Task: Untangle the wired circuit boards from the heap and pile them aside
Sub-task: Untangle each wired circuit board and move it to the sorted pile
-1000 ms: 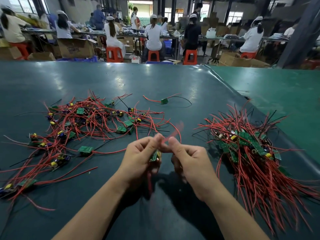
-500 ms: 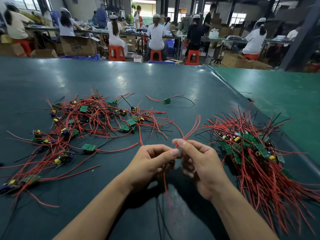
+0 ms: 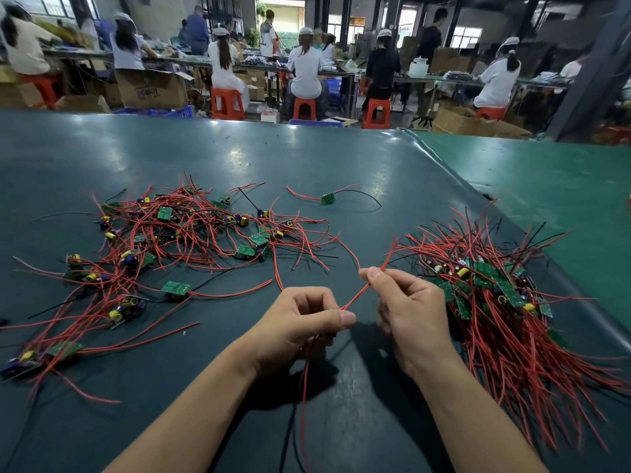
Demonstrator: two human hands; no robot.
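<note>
A tangled heap [image 3: 191, 240] of small green circuit boards with red and black wires spreads over the left of the dark green table [image 3: 307, 158]. A denser pile of boards [image 3: 495, 295] with their wires combed toward me lies on the right. My left hand [image 3: 300, 329] grips one board, mostly hidden in its fingers, with red and black wires hanging down toward me. My right hand [image 3: 406, 308] pinches that board's red wire [image 3: 358, 295] between thumb and forefinger, stretched between the two hands. One single board [image 3: 327, 199] lies alone farther back.
A lighter green table [image 3: 546, 186] adjoins on the right along a raised seam. Beyond the far edge, people sit on orange stools [image 3: 227, 104] at workbenches among cardboard boxes [image 3: 150, 88].
My hands have drawn apart; the right hand slid along the red wire up and to the right, pulling it straight, while the left hand kept hold of the board.
</note>
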